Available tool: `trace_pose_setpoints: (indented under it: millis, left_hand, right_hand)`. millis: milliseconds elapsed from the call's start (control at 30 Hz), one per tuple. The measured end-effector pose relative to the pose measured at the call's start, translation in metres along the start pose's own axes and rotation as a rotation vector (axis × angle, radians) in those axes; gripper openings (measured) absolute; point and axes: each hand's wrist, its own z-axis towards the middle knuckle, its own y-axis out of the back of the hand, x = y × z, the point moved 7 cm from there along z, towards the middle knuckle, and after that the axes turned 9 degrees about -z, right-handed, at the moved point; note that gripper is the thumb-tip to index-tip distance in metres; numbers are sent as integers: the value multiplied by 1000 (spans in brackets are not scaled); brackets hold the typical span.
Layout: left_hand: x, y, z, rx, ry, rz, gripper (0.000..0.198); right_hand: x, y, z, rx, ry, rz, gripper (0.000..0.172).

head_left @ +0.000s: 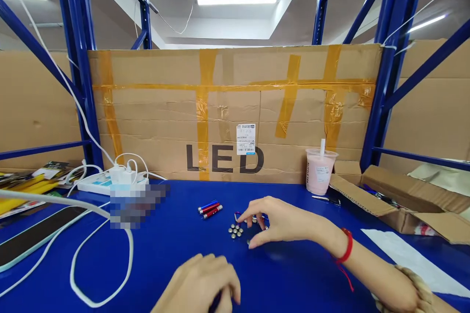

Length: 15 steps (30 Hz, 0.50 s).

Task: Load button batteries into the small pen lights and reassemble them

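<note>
My right hand [281, 222] reaches over the table with its fingers bent and apart from the thumb. Small round silver button cells [235, 231] lie in a cluster just left of its thumb, and several more [254, 220] show partly behind its fingers. Another small round piece [248, 242] sits at the thumb tip. Near the index fingertip is a small blue and red piece [238, 216], partly hidden. My left hand [201, 281] is at the bottom of the view, its fingers curled in; what lies inside them is hidden. Several small red and blue metal tubes [211, 209] lie farther back.
A pink drink cup [317, 176] stands at the back right, near a pen [326, 200] and an open cardboard box [396, 205]. White paper [414, 259] lies right. At left are a power strip [93, 183], white cables [128, 259] and a phone-like slab [36, 234].
</note>
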Motion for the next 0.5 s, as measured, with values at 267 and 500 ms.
trace_pose_setpoints:
  millis: [267, 500]
  left_hand:
    - [7, 15, 85, 8, 113, 62, 17]
    - [32, 5, 85, -113, 54, -36, 21]
  right_hand:
    - [-7, -29, -10, 2, 3, -131, 13]
    - [-2, -19, -14, -269, 54, -165, 15]
